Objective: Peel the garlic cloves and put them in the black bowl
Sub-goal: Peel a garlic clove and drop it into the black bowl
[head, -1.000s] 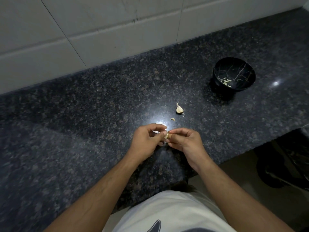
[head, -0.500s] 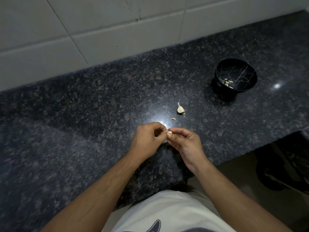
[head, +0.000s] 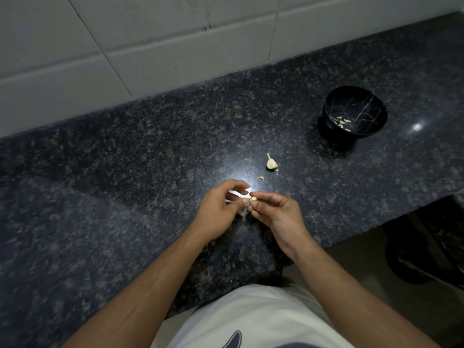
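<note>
While both hands work close together just in from the near edge of the bench (head: 100, 197), the step in hand looks to be stripping the skin from one clove. The right hand (head: 278, 212) pinches a small pale garlic clove (head: 253, 198) between thumb and fingertips, so its grip is clamped on the clove. The left hand (head: 221, 209) has its fingers curled round a strip of white skin (head: 238, 194), apparently pulling it away from the clove; how much skin is left on cannot be told from here.

The next move, as I judge it, calls for getting the last skin off, then carrying the bare clove toward the far right corner and dropping it in the bowl.

The black bowl (head: 376, 114) stands well apart from the hands, toward the far right of the bench, and holds a few pale peeled cloves (head: 343, 123) lying on its floor. Between bowl and hands the rest of the garlic bulb (head: 271, 163) lies on the bench, with a small scrap (head: 261, 178) just nearer the hands.
</note>
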